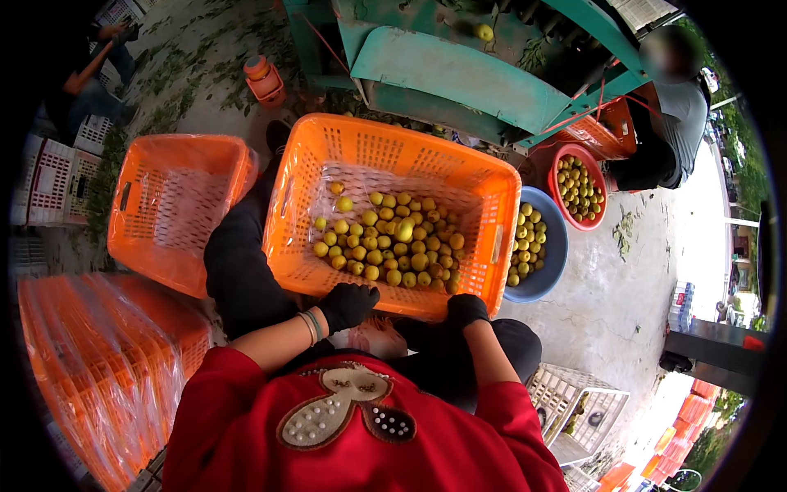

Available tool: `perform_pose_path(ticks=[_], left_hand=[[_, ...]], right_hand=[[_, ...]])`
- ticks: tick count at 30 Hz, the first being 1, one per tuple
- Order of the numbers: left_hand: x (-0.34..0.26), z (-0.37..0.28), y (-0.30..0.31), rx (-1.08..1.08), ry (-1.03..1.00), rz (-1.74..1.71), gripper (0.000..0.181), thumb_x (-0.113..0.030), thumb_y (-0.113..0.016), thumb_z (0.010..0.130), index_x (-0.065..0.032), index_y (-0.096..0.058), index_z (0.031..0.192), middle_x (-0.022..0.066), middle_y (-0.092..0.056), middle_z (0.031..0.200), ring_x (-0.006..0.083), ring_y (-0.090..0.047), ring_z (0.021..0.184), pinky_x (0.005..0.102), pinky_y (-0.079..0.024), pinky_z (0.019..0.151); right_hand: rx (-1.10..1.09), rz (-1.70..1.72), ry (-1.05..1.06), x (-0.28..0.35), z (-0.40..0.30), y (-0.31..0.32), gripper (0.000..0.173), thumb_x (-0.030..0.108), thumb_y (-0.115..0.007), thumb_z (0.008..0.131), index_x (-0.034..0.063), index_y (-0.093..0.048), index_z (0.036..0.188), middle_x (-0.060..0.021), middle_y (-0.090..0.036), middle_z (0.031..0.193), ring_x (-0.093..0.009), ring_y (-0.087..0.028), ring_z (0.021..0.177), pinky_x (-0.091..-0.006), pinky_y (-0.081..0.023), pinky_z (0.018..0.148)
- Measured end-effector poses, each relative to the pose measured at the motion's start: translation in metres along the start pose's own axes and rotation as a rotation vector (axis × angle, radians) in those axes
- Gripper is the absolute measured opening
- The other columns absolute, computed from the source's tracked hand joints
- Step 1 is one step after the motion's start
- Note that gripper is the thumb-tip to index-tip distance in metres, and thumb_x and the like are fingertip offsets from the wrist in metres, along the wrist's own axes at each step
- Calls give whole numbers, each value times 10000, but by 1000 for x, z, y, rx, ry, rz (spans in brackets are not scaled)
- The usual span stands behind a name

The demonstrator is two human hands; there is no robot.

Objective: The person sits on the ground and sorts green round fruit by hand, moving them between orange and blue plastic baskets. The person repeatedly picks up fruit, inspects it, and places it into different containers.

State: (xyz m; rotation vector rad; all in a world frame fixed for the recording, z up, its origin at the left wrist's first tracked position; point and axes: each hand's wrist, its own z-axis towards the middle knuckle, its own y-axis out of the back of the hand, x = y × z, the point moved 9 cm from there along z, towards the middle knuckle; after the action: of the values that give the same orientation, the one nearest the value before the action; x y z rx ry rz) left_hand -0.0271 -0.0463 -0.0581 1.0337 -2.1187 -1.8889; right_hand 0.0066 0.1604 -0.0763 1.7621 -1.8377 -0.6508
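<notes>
In front of me an orange plastic crate (399,144) stands tilted, lined with clear plastic film. Yellow-green round fruits (393,246) lie in it, bunched toward the near and right sides. My left hand (349,305), in a black glove, is closed over the middle of the crate's near rim. Also gloved in black, my right hand (466,309) grips that same rim near its right corner. The fingers of both hands are partly hidden. To the crate's right a blue basin (556,246) holds similar fruits, partly covered by the crate.
A film-lined orange crate (178,147) stands left, beside stacked orange crates (110,369). Green metal machinery (455,67) stands ahead. A red basin (578,152) of fruit is near a seated person (676,123). A white crate (578,406) lies right; an orange jug (264,80) stands ahead-left.
</notes>
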Motion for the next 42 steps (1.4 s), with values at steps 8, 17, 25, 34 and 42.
perform_pose_path(ticks=[8,17,25,34,42], left_hand=[[79,87,-58,205,4,-32,243,-237,-551,861,-129,-622,1066,128,-510,1227,307,-491,1092,448,-466,818],[134,131,-142,767,292,116,518,-317,-596,836,-195,-459,1321,103,-434,1337,269,-464,1182,434,-465,892],[173,44,-101,702,372,-24,535,-397,-595,824,-83,-526,1252,191,-481,1220,340,-486,1138,429,-474,889],[170,50,-75,567,442,-427,445,-379,-682,725,-53,-577,1010,149,-621,880,311,-614,836,423,-505,752],[111,113,-98,491,285,-326,496,-418,-664,750,-84,-586,1108,143,-586,1109,302,-606,943,406,-500,828]], right_hand=[[315,-13,9,16,17,-14,377,251,-547,797,66,-604,1121,-182,-644,1033,-316,-623,985,-441,-501,810],[275,815,348,31,36,10,625,334,-722,736,90,-508,1270,-175,-571,1179,-322,-526,1131,-398,-448,925],[-360,170,270,62,120,19,325,180,-602,802,101,-587,1118,-130,-582,1095,-321,-566,1012,-419,-501,803],[312,246,234,71,169,-18,457,266,-612,787,108,-536,1209,-128,-564,1158,-283,-560,1061,-456,-487,841],[590,511,232,36,106,-23,561,365,-641,775,130,-510,1267,-142,-542,1234,-272,-560,1095,-403,-505,846]])
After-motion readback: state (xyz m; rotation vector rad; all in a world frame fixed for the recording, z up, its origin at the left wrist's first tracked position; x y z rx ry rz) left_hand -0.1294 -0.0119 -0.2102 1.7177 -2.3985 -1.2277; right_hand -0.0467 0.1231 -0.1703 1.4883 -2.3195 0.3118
